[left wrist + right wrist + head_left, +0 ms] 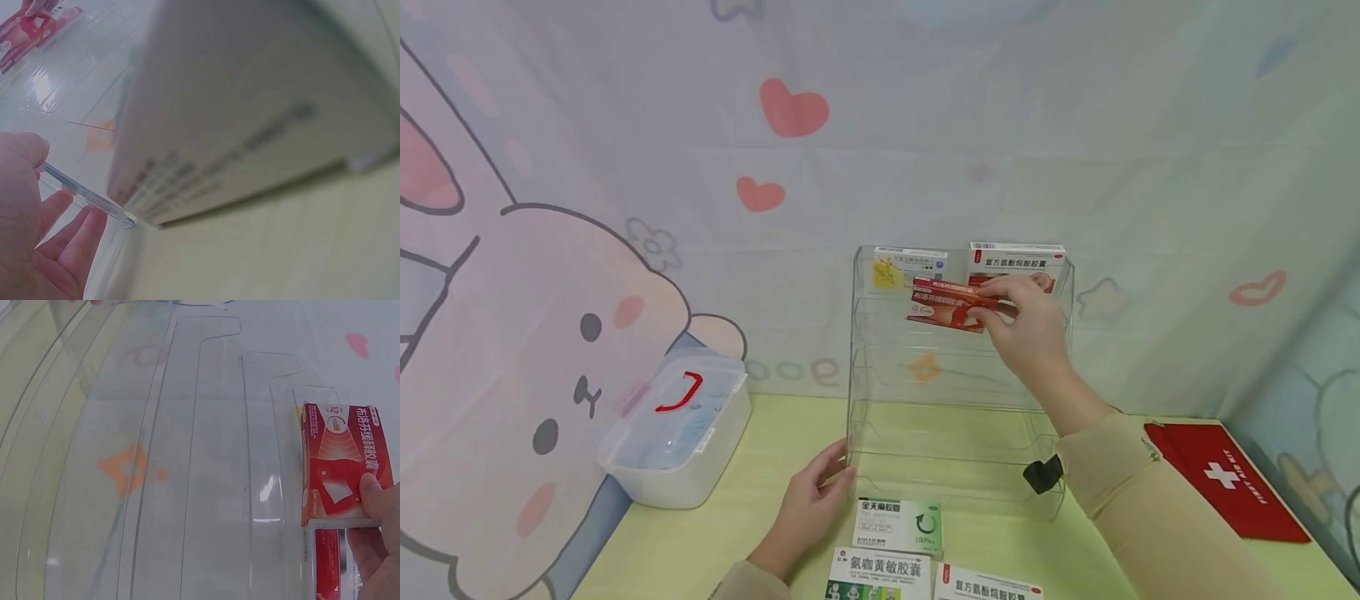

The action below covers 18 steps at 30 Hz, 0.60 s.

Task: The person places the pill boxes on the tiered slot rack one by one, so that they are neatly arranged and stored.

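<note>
My right hand (1026, 325) pinches a red medicine box (943, 304) by its right end, in front of the upper part of a clear tiered acrylic rack (943, 429). The right wrist view shows the thumb on the front of that red box (340, 462). My left hand (812, 504) holds the rack's lower left side; in the left wrist view, thumb and fingers lie on either side of the clear panel (87, 195). On the top tier stand a yellow-and-white box (910, 268) and a white-and-red box (1017, 262), the latter partly behind my right hand.
Before the rack lie a green-and-white box (897, 527), a white box with green (880, 571) and another white-and-red box (988, 585). A lidded white container (677, 433) stands left; a red first-aid pouch (1225, 481) lies right. A patterned cloth (925, 167) hangs behind.
</note>
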Each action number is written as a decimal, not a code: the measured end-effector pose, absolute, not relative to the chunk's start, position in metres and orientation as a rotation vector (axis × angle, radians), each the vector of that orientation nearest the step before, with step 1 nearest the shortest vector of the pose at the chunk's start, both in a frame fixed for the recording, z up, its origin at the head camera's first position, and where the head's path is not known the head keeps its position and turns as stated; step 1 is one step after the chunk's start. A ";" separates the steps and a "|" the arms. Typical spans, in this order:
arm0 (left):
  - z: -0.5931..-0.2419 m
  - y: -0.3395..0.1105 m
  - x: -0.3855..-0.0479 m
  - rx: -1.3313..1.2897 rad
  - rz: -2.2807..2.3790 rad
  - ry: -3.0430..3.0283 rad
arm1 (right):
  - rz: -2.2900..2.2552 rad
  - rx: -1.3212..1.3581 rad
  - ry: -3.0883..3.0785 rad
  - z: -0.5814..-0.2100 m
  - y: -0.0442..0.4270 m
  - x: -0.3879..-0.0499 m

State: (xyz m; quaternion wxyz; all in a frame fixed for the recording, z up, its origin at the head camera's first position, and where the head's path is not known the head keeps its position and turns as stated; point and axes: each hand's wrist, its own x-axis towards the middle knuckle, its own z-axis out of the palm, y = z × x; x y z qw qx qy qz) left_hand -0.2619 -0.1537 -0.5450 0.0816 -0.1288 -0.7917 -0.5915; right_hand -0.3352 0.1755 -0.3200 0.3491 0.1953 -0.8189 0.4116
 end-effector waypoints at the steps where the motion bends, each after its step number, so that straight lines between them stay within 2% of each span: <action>1: -0.545 -0.154 -0.262 -0.384 -1.767 -2.365 | 1.071 0.499 -2.128 -0.321 0.174 -0.337; 18: -0.545 -0.151 -0.263 -0.402 -1.793 -2.343 | 1.048 0.416 -2.223 -0.335 0.151 -0.352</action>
